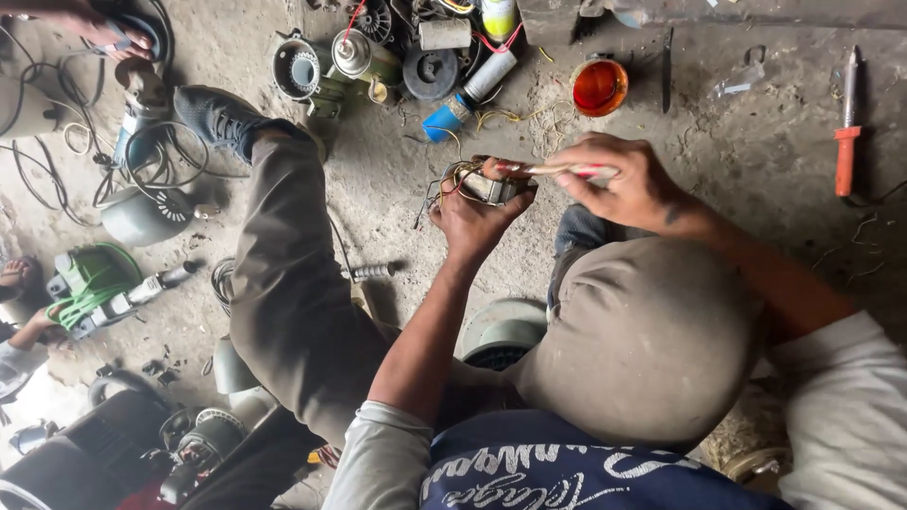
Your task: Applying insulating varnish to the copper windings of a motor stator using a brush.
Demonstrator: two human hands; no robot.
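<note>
Reaching forward from a grey sleeve, the left hand (475,212) comes up between the raised knees with the forearm nearly straight and the wrist bent slightly back. Its grip is clamped on a small metal part (493,188) with a bundle of coloured wires (446,181) spilling out to the left side; the fingers curl around the part from below and the thumb lies over its near edge. The part sits at the top of that fist, above the concrete floor (756,142), roughly midway between the two knees.

Coming in from the right, the right hand (619,184) is angled across, with the wrist cocked and the knuckles uppermost. Its grip is closed on a thin stick-like tool (557,170), pinched between thumb and fingertips, and the tool lies almost level, its tip pointing left and meeting the top of the metal part just above the left thumb. The two hands are thus close together, joined by the tool.

Farther off on the floor, a small orange bowl (599,87) stands beyond the hands, and a red-handled soldering iron (847,132) lies well to the right.
</note>
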